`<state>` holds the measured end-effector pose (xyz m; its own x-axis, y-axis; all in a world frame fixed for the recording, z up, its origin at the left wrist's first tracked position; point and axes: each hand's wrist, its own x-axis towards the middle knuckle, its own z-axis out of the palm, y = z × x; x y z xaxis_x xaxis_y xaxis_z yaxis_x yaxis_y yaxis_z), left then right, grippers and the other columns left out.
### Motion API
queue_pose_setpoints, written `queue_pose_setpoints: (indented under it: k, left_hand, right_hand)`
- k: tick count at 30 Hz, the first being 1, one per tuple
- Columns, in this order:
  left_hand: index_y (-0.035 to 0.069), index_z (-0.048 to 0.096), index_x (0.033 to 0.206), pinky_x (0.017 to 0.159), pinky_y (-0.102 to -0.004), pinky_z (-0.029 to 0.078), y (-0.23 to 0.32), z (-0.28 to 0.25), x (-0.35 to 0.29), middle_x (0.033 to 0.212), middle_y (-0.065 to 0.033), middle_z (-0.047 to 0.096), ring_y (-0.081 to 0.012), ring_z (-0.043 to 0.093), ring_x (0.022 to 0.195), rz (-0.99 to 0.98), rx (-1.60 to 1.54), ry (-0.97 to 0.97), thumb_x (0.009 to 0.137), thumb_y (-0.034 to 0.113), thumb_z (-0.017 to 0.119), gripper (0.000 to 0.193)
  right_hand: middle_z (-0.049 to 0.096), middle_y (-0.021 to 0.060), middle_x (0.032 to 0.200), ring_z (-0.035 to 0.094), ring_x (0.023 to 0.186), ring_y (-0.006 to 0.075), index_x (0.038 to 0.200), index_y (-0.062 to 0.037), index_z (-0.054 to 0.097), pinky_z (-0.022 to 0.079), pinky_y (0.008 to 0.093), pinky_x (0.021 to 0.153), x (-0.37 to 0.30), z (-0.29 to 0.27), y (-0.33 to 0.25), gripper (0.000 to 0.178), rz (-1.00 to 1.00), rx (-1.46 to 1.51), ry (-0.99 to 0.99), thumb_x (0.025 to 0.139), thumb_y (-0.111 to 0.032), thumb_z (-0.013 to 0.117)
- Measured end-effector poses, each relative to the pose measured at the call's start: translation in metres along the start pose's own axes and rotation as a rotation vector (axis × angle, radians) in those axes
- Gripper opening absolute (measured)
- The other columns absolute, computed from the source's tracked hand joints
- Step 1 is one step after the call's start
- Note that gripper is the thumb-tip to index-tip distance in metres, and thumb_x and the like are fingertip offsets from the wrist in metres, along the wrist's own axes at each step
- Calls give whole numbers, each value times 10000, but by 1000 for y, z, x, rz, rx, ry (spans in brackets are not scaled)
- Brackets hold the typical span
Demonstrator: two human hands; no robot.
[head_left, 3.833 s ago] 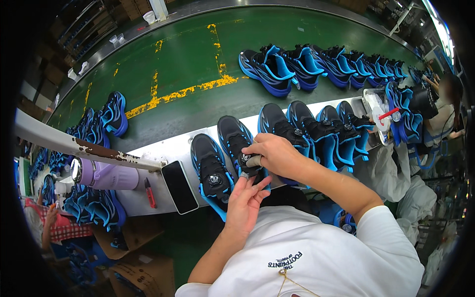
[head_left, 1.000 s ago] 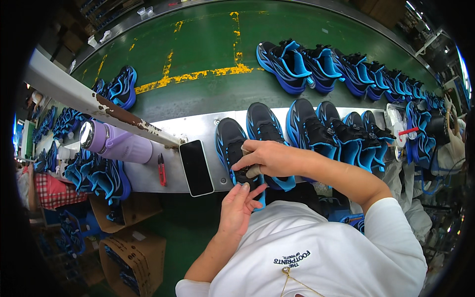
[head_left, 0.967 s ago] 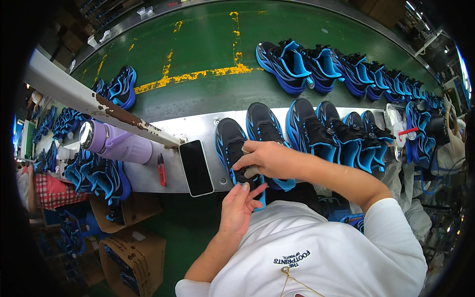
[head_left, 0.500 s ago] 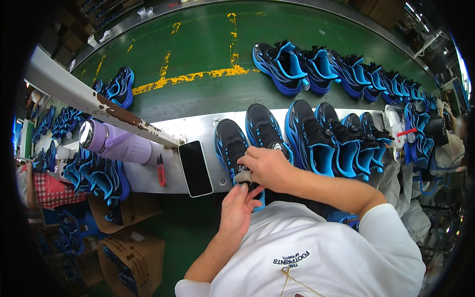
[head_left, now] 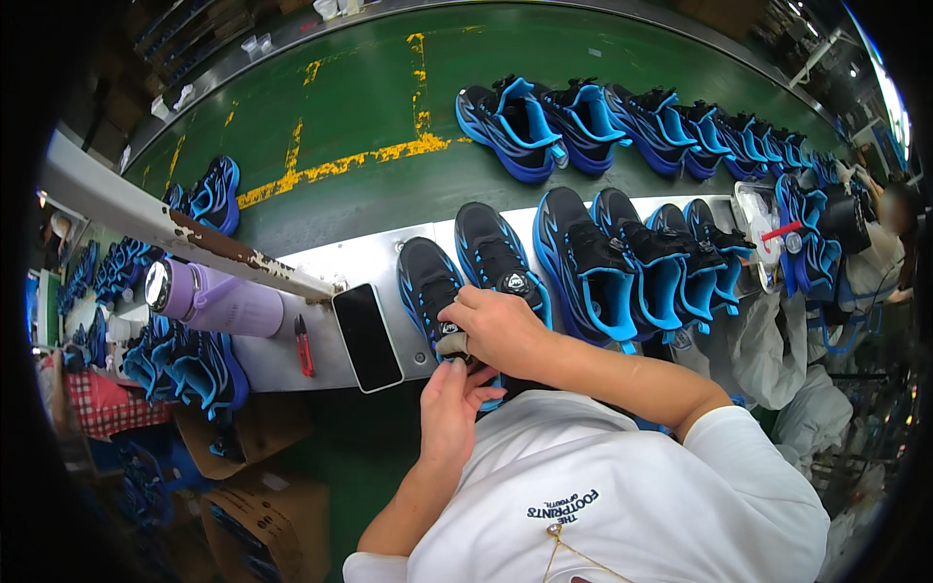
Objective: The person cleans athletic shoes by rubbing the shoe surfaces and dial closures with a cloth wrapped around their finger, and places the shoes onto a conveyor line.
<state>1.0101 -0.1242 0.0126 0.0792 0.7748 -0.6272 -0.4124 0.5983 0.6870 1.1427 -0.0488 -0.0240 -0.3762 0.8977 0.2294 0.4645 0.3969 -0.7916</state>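
— What are the hands doing?
— The right hand (head_left: 501, 328) grips a small tan piece (head_left: 454, 345) at the heel of a black-and-blue shoe (head_left: 431, 290) on the worktop (head_left: 360, 264); the left hand (head_left: 455, 403), fingers loosely curled, touches it from below.

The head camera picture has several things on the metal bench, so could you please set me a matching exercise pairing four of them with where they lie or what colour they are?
Things:
1. phone
2. bottle
3. black and blue shoe
4. red-handled tool

Descriptions:
A. lilac, lying on its side at the left end of the bench
B. under the right hand, at the bench's near edge
C. black and flat, screen dark, just left of the nearest shoe
D. small and slim, between the bottle and the phone

Pairs: 1-C, 2-A, 3-B, 4-D
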Motion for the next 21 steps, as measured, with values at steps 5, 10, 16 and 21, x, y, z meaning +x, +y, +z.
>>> queue_pose_setpoints:
  k: [5, 10, 16, 21]
  left_hand:
    - [91, 567, 1256, 829, -458, 478, 11, 26, -25, 1221, -226, 510, -358, 603, 942, 678, 1556, -173, 850, 270, 685, 459]
    - [104, 660, 1069, 656, -426, 522, -20, 61, 17, 1128, -228, 500, -375, 625, 753, 637, 1866, -168, 760, 320, 760, 390]
    - [34, 673, 840, 612, -357, 457, 77, 62, 65, 812, -119, 562, -286, 566, 666, 919, 1461, -198, 765, 217, 754, 213]
    - [18, 659, 827, 595, -365, 432, 169, 67, 153, 778, -109, 565, -274, 540, 657, 1051, 1639, -26, 767, 209, 769, 228]
  right_hand:
    - [637, 93, 882, 619, 759, 242, 1101, -84, 682, 493, 331, 664, -8, -71, 3, 267, 47, 227, 85, 857, -192, 700]
    - [655, 99, 854, 624, 741, 238, 1023, -58, 712, 494, 321, 669, -24, -90, 17, 192, 119, 290, 35, 879, -181, 684]
    - [674, 129, 859, 649, 810, 282, 974, -45, 713, 512, 355, 734, -25, -142, 60, 195, 282, 213, 124, 876, -210, 679]
    - [677, 169, 890, 643, 848, 323, 1014, -64, 708, 508, 377, 766, 5, -192, 129, 206, 328, -85, 224, 851, -183, 668]
